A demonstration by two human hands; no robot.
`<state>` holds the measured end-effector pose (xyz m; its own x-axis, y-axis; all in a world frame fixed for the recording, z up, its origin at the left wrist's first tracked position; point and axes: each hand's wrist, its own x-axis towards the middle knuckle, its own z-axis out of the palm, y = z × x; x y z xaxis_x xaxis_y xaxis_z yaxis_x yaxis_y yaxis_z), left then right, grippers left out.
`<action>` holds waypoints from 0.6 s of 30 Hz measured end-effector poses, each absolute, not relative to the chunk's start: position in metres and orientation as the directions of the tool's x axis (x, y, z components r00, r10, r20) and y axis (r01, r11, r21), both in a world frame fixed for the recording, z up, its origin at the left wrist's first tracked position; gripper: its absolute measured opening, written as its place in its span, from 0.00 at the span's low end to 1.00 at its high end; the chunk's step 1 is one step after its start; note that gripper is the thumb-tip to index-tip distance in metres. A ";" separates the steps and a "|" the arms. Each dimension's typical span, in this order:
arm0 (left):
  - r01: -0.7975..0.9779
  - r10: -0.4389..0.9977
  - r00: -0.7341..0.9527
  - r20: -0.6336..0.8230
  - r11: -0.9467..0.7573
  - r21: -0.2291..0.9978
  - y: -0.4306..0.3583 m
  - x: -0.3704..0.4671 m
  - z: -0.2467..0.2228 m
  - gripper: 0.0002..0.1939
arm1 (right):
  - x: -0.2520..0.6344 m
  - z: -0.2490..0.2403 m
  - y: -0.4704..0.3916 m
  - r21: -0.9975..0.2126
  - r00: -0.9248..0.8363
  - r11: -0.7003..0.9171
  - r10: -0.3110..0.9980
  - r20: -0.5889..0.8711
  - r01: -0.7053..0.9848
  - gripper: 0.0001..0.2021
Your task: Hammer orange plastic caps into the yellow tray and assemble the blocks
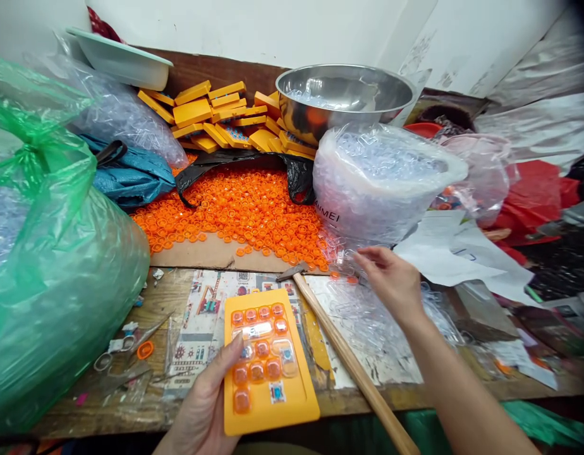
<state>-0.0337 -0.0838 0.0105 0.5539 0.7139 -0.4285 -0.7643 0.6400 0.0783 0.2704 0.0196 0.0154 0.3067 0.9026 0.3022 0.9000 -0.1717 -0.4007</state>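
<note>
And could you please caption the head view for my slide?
Left hand holding a yellow tray, right hand at clear pieces beside orange rings.

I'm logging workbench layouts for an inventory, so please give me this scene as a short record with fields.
Left hand: holds yellow tray set with orange pieces
Right hand: at small clear plastic pieces; grip unclear
Hammer: lies on bench, handle past near edge
Orange rings: loose pile, partly on cardboard
Behind: flat yellow pieces, piled left of steel bowl
Far left: green bag
</note>
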 end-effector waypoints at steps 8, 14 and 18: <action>-0.734 0.697 0.587 -0.411 0.673 0.094 -0.085 -0.035 0.011 0.22 | 0.341 0.059 -0.002 -0.422 0.641 -0.519 0.732 0.229 0.743 0.13; -0.719 0.700 0.588 -0.406 0.682 0.134 -0.085 -0.034 0.009 0.28 | 0.387 0.063 -0.008 -0.084 0.656 -0.651 0.743 0.134 0.754 0.07; -0.716 0.691 0.577 -0.435 0.684 0.139 -0.085 -0.033 0.006 0.28 | 0.394 0.052 -0.006 -0.060 0.573 -0.582 0.770 0.281 0.811 0.07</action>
